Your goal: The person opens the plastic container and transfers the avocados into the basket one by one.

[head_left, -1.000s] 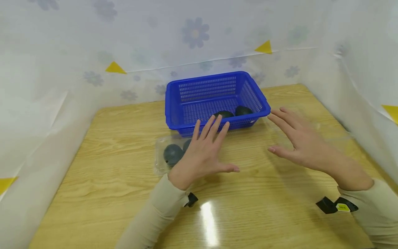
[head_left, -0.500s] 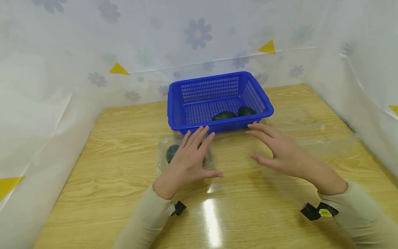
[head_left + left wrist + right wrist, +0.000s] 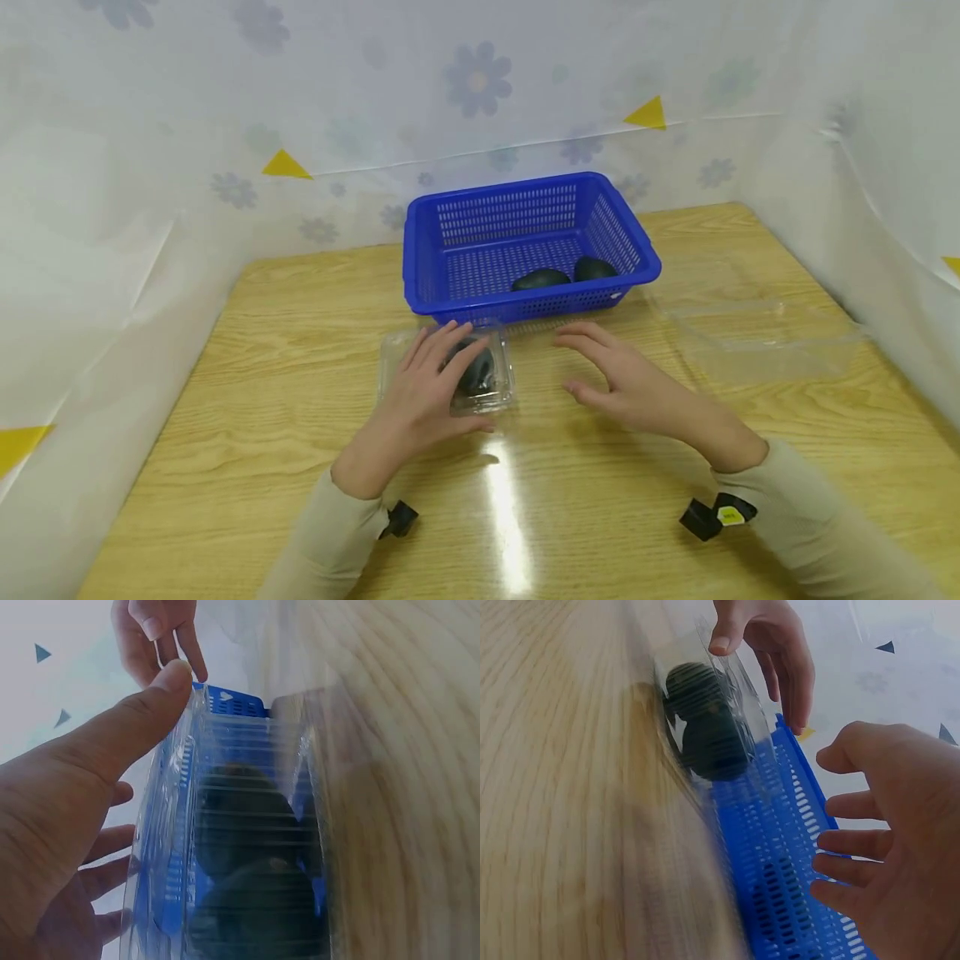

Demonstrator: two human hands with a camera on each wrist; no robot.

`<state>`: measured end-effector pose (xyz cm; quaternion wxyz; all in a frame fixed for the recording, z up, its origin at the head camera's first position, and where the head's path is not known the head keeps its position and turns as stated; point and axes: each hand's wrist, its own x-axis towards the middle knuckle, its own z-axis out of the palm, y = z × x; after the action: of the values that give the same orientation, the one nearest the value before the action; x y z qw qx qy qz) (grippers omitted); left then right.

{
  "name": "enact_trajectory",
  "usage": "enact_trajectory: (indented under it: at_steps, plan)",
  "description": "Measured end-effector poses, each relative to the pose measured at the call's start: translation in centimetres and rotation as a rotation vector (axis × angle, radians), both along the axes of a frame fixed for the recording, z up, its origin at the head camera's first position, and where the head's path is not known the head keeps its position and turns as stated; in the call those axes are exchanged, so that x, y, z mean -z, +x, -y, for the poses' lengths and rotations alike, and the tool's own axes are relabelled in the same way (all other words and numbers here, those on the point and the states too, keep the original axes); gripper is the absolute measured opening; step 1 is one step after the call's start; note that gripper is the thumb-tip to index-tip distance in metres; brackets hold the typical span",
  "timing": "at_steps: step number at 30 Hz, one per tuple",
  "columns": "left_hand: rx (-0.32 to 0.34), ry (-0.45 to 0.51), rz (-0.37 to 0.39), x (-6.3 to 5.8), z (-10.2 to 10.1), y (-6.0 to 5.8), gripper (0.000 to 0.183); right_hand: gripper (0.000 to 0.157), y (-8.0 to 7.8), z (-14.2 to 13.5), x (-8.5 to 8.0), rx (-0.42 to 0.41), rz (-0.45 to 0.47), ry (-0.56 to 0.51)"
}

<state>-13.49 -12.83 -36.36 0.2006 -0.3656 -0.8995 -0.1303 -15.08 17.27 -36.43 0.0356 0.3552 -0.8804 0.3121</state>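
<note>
Beside the blue perforated basket (image 3: 510,208), with left hand (image 3: 415,393) spread over the clear clamshell (image 3: 503,367) of avocados (image 3: 478,368) and right hand (image 3: 626,379) spread near it, grip low on both sides, expecting thin, slick, probably easily dented walls.

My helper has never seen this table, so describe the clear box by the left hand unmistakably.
Find the blue basket at the back of the table. In front of its left half sits the box, partly hidden by the left hand. Unlike the clear tray at right, it holds dark fruit.
</note>
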Motion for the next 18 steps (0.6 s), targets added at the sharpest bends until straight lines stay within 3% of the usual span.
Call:
enact_trajectory:
  at_steps: [7,13,18]
  plan:
    - [0.054,0.015,-0.047,0.5,1.3,0.1,0.074,0.045,-0.1,2.1,1.0,0.000,0.025,-0.077]
    - [0.120,0.084,-0.106,0.8,1.7,0.3,0.042,0.040,0.1,3.8,1.9,-0.026,0.130,-0.142]
    - [0.120,0.102,-0.114,0.7,2.0,0.6,0.030,0.038,0.1,4.5,2.2,-0.033,0.198,-0.206]
